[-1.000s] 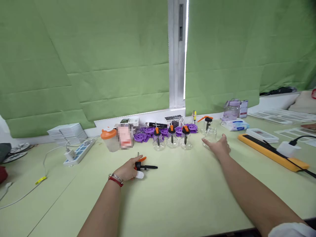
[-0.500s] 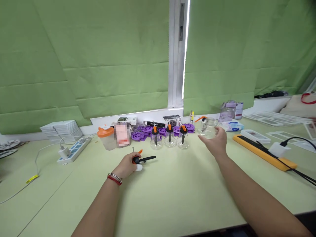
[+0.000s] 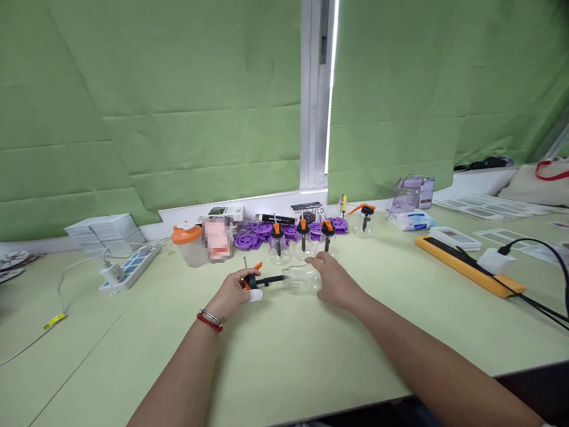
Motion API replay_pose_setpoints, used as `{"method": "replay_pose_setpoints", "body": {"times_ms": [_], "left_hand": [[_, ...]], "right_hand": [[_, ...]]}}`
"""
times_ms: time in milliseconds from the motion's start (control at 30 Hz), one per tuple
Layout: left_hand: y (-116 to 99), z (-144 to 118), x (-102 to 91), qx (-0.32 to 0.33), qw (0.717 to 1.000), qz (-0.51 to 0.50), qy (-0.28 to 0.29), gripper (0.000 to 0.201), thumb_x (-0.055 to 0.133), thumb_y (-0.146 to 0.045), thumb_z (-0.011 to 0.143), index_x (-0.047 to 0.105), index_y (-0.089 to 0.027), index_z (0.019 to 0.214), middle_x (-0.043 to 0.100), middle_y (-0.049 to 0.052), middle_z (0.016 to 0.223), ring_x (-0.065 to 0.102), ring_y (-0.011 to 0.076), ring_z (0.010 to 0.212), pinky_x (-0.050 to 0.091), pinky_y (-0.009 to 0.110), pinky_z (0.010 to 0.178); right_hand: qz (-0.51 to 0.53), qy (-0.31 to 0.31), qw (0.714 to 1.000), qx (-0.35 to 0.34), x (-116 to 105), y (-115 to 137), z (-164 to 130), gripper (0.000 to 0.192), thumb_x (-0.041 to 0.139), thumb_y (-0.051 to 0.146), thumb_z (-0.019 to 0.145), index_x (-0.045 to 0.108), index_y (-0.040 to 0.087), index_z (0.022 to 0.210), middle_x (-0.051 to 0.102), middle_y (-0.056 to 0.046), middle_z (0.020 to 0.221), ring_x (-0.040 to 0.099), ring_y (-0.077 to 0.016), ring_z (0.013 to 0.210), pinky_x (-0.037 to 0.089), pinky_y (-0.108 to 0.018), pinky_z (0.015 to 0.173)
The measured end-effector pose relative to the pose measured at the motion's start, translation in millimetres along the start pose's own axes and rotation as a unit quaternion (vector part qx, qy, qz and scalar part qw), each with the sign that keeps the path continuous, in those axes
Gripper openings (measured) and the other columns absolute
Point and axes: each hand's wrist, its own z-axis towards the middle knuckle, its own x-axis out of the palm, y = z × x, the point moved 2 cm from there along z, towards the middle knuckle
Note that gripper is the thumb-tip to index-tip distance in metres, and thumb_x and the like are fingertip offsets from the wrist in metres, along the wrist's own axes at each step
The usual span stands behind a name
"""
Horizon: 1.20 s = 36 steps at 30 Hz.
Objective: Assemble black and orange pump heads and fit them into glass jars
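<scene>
Head view shows the left hand (image 3: 235, 292) pinching a black-and-orange pump (image 3: 260, 281) whose tube points right at the mouth of a clear bottle (image 3: 302, 279), lying sideways in the right hand's (image 3: 335, 283) curled fingers, just before the bottle row (image 3: 302, 248).

Clear glossy glass jar (image 3: 303, 279); black-and-orange plastic pump head (image 3: 260, 280); matt smooth pale-green table (image 3: 311, 350); creased matt green cloth backdrop (image 3: 178, 107); shiny metal bangle (image 3: 210, 316); purple plastic reels (image 3: 249, 240).
</scene>
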Motion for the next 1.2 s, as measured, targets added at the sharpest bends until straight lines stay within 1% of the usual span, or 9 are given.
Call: {"method": "replay_pose_setpoints", "body": {"times_ms": [100,267,467,667,767,867,1033,1100,1200], "left_hand": [[0.9,-0.6,11.5,0.002,1.000,-0.004,0.020,0.056,0.083,-0.029,0.052,0.065,-0.015,0.104,0.063,0.003,0.079,0.053,0.0134,0.067,0.043,0.026,0.063],[0.5,-2.9,27.7,-0.005,0.997,-0.052,0.056,0.060,0.084,-0.026,0.050,0.065,-0.012,0.105,0.066,0.005,0.090,0.057,0.0143,0.075,0.046,0.027,0.072],[-0.5,-4.7,30.5,-0.003,0.998,-0.045,0.049,0.062,0.084,-0.029,0.051,0.064,-0.012,0.107,0.065,0.004,0.089,0.056,0.0133,0.074,0.045,0.025,0.069],[-0.9,-5.7,30.8,0.007,0.998,-0.023,0.056,0.054,0.083,-0.027,0.054,0.065,-0.010,0.102,0.062,0.002,0.083,0.054,0.0110,0.070,0.045,0.024,0.067],[-1.5,-6.2,30.1,0.005,0.998,-0.033,0.061,0.052,0.082,-0.027,0.056,0.065,-0.012,0.102,0.062,0.002,0.083,0.054,0.0108,0.069,0.046,0.024,0.066],[-2.1,-6.5,29.3,0.001,0.997,-0.048,0.067,0.049,0.081,-0.027,0.058,0.064,-0.013,0.103,0.061,0.001,0.082,0.053,0.0101,0.065,0.046,0.025,0.064],[-3.4,-6.8,28.5,0.010,0.995,-0.045,0.087,0.046,0.080,-0.027,0.061,0.063,-0.014,0.102,0.059,-0.001,0.075,0.053,0.0092,0.058,0.046,0.025,0.060],[-4.8,-7.3,29.1,0.022,0.994,-0.043,0.096,0.045,0.079,-0.030,0.063,0.062,-0.014,0.102,0.059,-0.001,0.074,0.054,0.0093,0.058,0.046,0.025,0.061],[-6.9,-9.0,32.0,0.021,0.992,-0.066,0.102,0.046,0.074,-0.040,0.068,0.057,-0.015,0.103,0.059,0.000,0.073,0.058,0.0122,0.060,0.049,0.028,0.063]], "right_hand": [[0.029,0.010,0.999,-0.034,11.1,12.1,-0.1,0.083,0.056,-0.002,0.057,0.041,0.025,0.134,0.040,-0.010,0.131,0.047,-0.0260,0.115,0.044,-0.033,0.086],[0.103,-0.007,0.992,-0.075,23.9,19.3,-4.5,0.077,0.063,0.006,0.057,0.043,0.025,0.128,0.042,-0.008,0.128,0.045,-0.0255,0.117,0.043,-0.035,0.091],[0.146,-0.032,0.983,-0.103,22.7,15.0,-9.9,0.070,0.067,0.011,0.058,0.047,0.027,0.123,0.042,-0.007,0.127,0.046,-0.0238,0.114,0.043,-0.037,0.093],[0.147,-0.048,0.977,-0.143,21.8,13.1,-9.7,0.071,0.063,0.006,0.059,0.049,0.029,0.125,0.040,-0.007,0.131,0.041,-0.0244,0.123,0.038,-0.039,0.101],[0.207,-0.032,0.969,-0.127,21.8,7.7,-7.3,0.080,0.072,0.015,0.059,0.042,0.029,0.131,0.040,-0.008,0.135,0.040,-0.0254,0.125,0.036,-0.041,0.103],[0.304,-0.007,0.947,-0.105,22.6,0.3,-2.8,0.090,0.081,0.027,0.054,0.036,0.028,0.132,0.046,-0.008,0.130,0.043,-0.0247,0.124,0.036,-0.042,0.104],[0.398,0.022,0.913,-0.087,30.7,-10.9,5.9,0.075,0.085,0.034,0.050,0.050,0.026,0.115,0.048,-0.007,0.125,0.045,-0.0246,0.120,0.044,-0.039,0.095],[0.419,0.032,0.904,-0.074,35.1,-13.7,8.1,0.073,0.085,0.036,0.050,0.051,0.026,0.114,0.048,-0.007,0.125,0.046,-0.0248,0.118,0.047,-0.037,0.090],[0.432,0.031,0.899,-0.070,37.9,-13.0,8.4,0.073,0.085,0.037,0.050,0.050,0.026,0.114,0.048,-0.007,0.125,0.046,-0.0246,0.117,0.047,-0.037,0.089]]}}
